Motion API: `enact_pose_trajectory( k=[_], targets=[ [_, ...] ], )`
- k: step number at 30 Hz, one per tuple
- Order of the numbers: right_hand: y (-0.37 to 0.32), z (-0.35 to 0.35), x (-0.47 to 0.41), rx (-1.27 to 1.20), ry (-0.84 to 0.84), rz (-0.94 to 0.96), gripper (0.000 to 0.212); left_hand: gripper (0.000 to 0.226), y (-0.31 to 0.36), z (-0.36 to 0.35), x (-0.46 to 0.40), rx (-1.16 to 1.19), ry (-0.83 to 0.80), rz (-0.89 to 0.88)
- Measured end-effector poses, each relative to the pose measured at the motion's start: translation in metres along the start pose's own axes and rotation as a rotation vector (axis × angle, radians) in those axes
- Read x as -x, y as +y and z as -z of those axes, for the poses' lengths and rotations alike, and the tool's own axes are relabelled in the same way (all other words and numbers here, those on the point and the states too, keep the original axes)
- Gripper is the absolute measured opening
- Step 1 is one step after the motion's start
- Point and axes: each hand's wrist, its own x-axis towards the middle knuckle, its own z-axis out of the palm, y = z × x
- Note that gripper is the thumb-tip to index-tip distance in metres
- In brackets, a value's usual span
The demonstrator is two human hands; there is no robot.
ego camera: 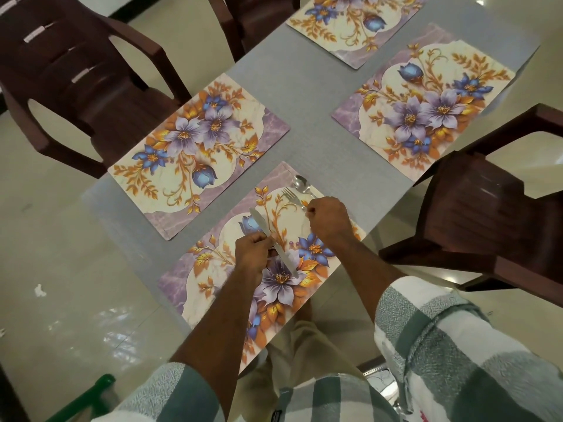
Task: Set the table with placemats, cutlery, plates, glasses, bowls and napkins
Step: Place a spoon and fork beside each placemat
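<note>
Across the grey table (320,123), four floral placemats are down; the cutlery step is in hand on the lower-centre placemat (213,287). The left hand (253,254) grips the knife (271,239) at mid-length. The right hand (329,217) seems to pinch the fork (291,196) and spoon (301,184), handles hidden beneath it. Next, lay each piece at the mat's sides.

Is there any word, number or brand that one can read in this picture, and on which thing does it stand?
None can be read.
Small dark tag on the clothing at the bottom edge: too small and blurred to read.
Red marks on white cloth at the bottom right: cut off, unreadable.
Placemats, knife, fork, spoon: no text visible.
</note>
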Motion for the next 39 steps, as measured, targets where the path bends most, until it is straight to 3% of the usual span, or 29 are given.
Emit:
enact_pose_trajectory(
  k=[13,16,22,25,33,39],
  targets=[
    [-0.001,-0.008,0.003,0.029,0.066,0.023,0.025,0.019,-0.006,0.007,-0.002,0.024,0.025,0.014],
    [-0.016,-0.011,0.014,-0.083,0.113,0.037,0.022,0.017,-0.007,0.014,0.003,0.082,0.047,0.026],
    [-0.078,-0.038,0.069,-0.396,-0.234,0.164,0.017,0.023,-0.016,0.055,0.016,0.095,0.034,-0.036],
    [-0.106,-0.060,0.093,-0.429,-0.268,0.153,0.015,0.023,-0.028,0.090,0.022,0.104,0.007,-0.048],
    [-0.181,-0.106,0.162,-0.156,-0.166,0.184,0.015,0.009,-0.084,0.183,0.040,-0.041,0.001,-0.069],
    [-0.198,-0.138,0.203,0.018,-0.146,0.010,0.024,0.006,-0.114,0.235,0.058,-0.126,-0.031,-0.089]
  ],
)
